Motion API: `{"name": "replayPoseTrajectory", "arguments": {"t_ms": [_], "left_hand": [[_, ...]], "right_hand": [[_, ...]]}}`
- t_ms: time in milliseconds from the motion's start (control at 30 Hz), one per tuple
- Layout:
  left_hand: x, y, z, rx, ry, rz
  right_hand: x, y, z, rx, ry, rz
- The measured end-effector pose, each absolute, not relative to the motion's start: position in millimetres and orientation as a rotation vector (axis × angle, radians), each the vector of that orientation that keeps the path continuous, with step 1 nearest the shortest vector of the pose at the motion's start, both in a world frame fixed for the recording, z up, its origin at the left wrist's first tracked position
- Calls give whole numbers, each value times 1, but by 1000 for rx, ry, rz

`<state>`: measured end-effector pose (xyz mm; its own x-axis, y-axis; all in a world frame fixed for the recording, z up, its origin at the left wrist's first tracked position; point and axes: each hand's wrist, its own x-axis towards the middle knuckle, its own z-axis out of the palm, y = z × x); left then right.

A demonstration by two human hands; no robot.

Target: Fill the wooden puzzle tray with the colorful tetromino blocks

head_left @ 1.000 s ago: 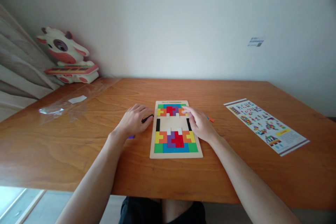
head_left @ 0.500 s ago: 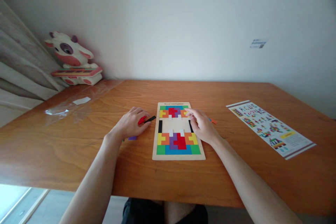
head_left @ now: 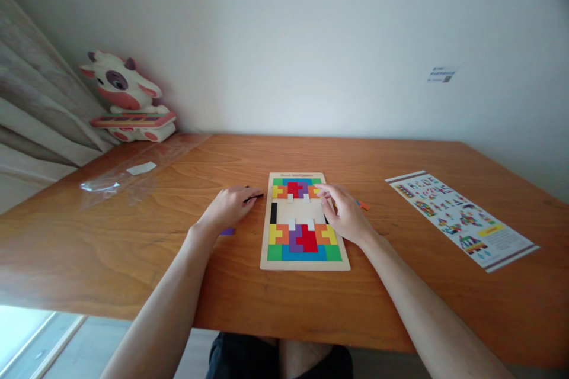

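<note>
A wooden puzzle board (head_left: pixel 271 265) lies flat on the table, with coloured pieces filling its near and far ends and a bare middle. Just left of it, my left hand (head_left: pixel 233 206) has its fingers closed on a black piece (head_left: pixel 254 196). A purple piece (head_left: pixel 227 231) lies beside that wrist. Over the board's right edge, my right hand (head_left: pixel 338 207) is bent with thumb and index finger apart, and nothing shows between them. Orange and blue pieces (head_left: pixel 364 205) lie just beyond this hand, partly hidden by it.
A cow-shaped toy keyboard (head_left: pixel 133 112) stands at the back left near the curtain. Clear plastic wrapping (head_left: pixel 111 185) with a white label lies in front of it. A printed pattern sheet (head_left: pixel 462 219) lies on the table (head_left: pixel 355 302) at the right.
My left hand has turned and drawn its fingers together around the black piece; the red piece beneath is now out of sight. The whole view has shifted slightly.
</note>
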<state>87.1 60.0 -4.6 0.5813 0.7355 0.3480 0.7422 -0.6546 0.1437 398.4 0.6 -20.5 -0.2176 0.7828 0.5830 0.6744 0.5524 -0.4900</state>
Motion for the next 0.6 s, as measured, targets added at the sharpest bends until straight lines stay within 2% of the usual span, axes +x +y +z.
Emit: {"name": "replayPoseTrajectory", "arguments": {"t_ms": [433, 600], "left_hand": [[151, 29, -5, -2984, -719, -1209], [157, 31, -12, -3038, -646, -1170]], "right_hand": [[384, -3, -16, -1021, -2113, 171], [383, -2, -13, -1003, -2157, 83]]}}
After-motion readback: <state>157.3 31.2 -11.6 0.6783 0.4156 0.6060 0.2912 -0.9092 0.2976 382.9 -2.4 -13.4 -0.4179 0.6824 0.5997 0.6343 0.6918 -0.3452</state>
